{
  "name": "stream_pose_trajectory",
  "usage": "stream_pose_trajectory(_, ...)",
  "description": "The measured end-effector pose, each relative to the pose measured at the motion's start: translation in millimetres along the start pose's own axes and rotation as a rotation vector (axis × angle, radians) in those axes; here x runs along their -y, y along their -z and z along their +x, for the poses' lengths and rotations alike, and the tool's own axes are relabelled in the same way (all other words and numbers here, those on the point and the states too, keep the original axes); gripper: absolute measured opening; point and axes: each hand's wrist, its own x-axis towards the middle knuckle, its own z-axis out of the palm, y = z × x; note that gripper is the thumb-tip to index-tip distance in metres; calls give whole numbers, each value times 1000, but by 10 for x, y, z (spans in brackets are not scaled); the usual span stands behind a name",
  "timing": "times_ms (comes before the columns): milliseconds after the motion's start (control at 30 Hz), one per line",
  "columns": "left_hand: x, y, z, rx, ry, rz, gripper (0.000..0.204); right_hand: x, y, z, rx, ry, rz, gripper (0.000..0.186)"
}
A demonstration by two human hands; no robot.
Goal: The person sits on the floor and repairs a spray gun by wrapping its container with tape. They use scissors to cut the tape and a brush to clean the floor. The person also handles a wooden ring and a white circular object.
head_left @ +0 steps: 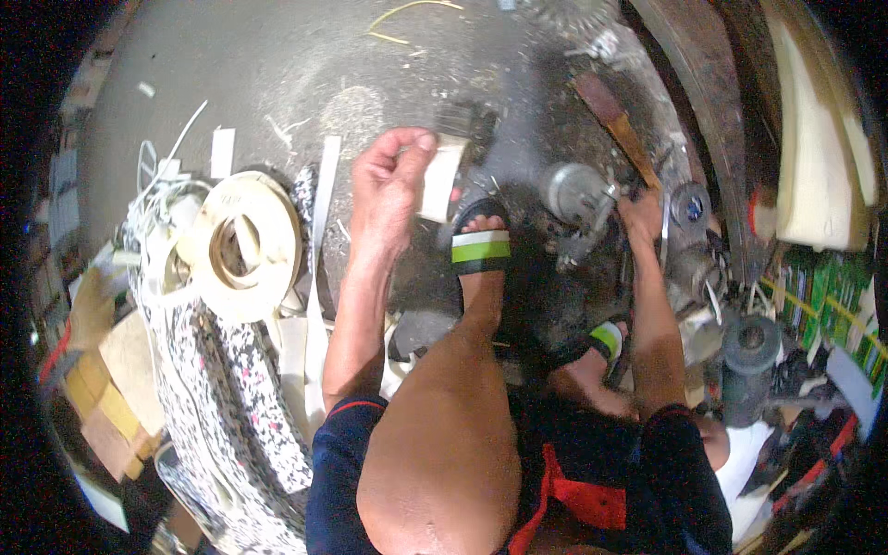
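Observation:
My left hand (pixel 393 185) pinches a flat cream rectangular piece (pixel 442 180) in the middle of the view, above my sandaled foot (pixel 481 242). My right hand (pixel 641 217) is closed around the lower end of a long wooden tool (pixel 606 111), reddish at its far end, that angles up and away to the upper left. Just left of that hand, a round grey metal fitting (pixel 573 192) sits low over the floor. A small grey disc (pixel 689 208) lies to the right of my right hand.
Cream tape rolls (pixel 208 259), tangled white strips and speckled padding (pixel 194 398) lie left. Scattered scraps litter the concrete floor (pixel 231 74). At right stand a dark edge (pixel 694 92), cream foam (pixel 814 157) and a grey cylinder (pixel 749 370). My bent legs fill the lower middle.

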Motion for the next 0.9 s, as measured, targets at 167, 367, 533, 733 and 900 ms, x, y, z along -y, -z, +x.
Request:
stream_pose_trajectory(167, -181, 45, -5, -44, 32, 20, 14, -927, 334, -146, 250, 87, 180, 59)
stream_pose_trajectory(367, -302, 246, 8, -55, -22, 3, 15, -1728, 1325, -685, 583, -443, 823, 33)
stream_pose_trajectory(533, -442, 296, 5, -15, -101, 27, 14, -759, 2416, -1017, 550, 315, 540, 76)
stream_pose_trajectory(733, -585, 206, -24, 25, -147, 1, 14, 1156, 2591, -840, 792, 746, 287, 58)
stream_pose_trajectory(900, -629, 249, -29, 76, -120, -58, 15, 1939, 2290, -616, 959, 1095, 311, 48)
